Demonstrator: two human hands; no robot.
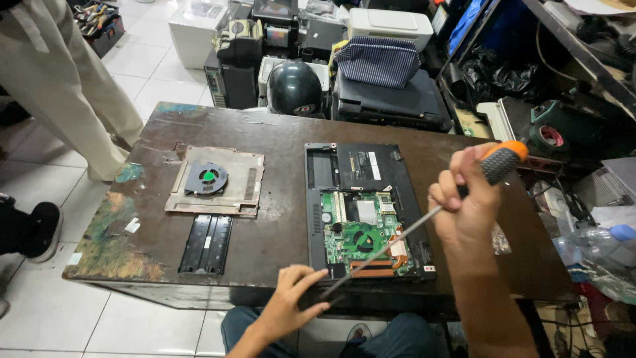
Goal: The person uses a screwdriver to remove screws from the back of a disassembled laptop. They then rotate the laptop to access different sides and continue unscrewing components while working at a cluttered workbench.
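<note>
We raise our right hand (467,199) at the right of the frame, fingers curled tight in a fist, forearm running down to the lower edge. Our left hand (296,298) lies low at centre, fingers spread flat.

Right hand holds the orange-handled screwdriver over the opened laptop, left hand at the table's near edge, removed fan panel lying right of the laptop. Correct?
Not quite. In the head view the removed fan panel lies left of the opened laptop, not right. The rest holds: right hand grips the orange-handled screwdriver, left hand at the table near edge.

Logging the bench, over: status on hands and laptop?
Right hand grips screwdriver. Left hand steadies its tip at opened laptop. Nothing blocking.
</note>
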